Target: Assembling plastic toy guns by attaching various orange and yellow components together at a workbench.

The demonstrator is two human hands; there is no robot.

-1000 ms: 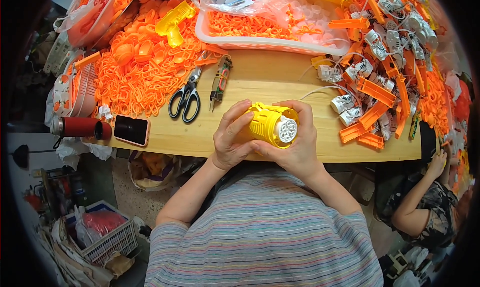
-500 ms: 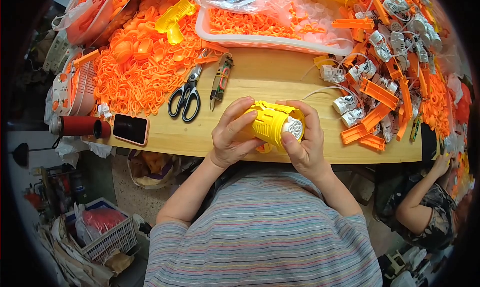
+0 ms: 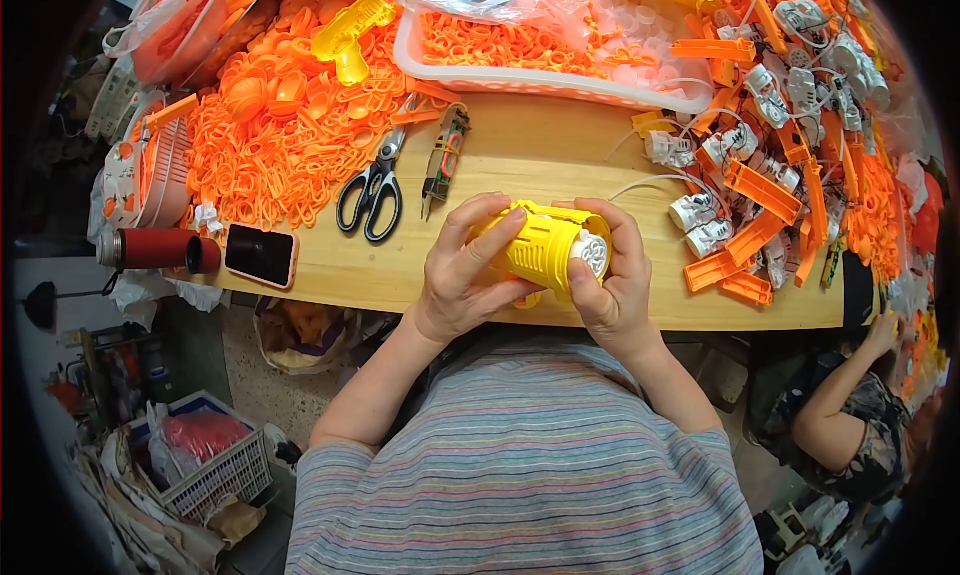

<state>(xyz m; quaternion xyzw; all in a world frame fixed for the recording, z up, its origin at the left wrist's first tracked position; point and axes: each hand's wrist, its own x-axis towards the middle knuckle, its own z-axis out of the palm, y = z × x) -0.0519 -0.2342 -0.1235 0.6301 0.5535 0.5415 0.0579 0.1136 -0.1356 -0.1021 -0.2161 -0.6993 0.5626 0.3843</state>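
Head cam: pale wooden worktable (image 3: 560,165), then ribbed yellow plastic lamp housing (image 3: 540,245) held just above its near edge. My left hand (image 3: 462,275) is clamped round the body, right hand (image 3: 612,287) gripping the white LED face (image 3: 592,251). Looks like mid-assy; next I'd press the face home squarely w/ a steady hold.

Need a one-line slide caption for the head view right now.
Both hands, left hand and right hand, grip a yellow ribbed lamp housing over the wooden table.

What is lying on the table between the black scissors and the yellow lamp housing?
In the head view, a small multicoloured hand tool lies between the scissors and the yellow housing.
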